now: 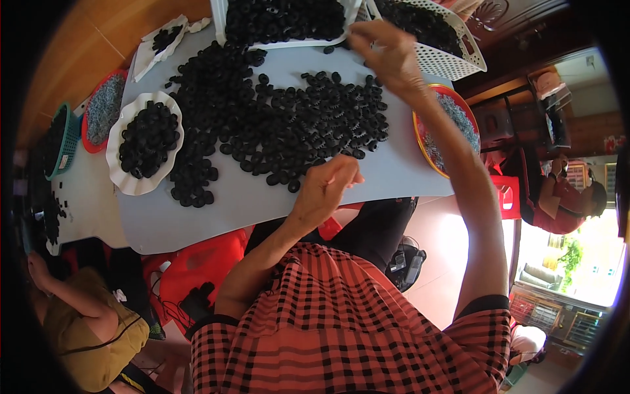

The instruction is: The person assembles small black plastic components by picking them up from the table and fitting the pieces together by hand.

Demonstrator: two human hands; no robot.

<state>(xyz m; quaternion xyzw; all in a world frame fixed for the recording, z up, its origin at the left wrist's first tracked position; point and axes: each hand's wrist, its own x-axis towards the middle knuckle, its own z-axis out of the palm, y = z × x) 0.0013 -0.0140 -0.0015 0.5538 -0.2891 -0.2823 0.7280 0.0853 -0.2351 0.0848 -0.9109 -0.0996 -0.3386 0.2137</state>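
Note:
Small black ring-shaped parts [282, 125] lie heaped and spread over a grey tabletop [275, 217]. My left hand [321, 190] is closed above the table's near edge, fingertips pressed together, just in front of the loose parts. Whatever it pinches is too small to name. Farther off, my right hand [388, 58] reaches between the white tray [289, 44] and a white perforated basket [441, 64]. Its fingers are bent and drawn together, their tips partly hidden. Black rings fill the tray, and dark pieces fill the basket.
A scalloped white dish [117, 164] holds black rings at the left. Red-rimmed bowls of small greyish pieces stand left [85, 134] and right [426, 154]. A green basket [67, 148] is at far left. Another person [92, 315] sits lower left; one more [571, 200] is at right.

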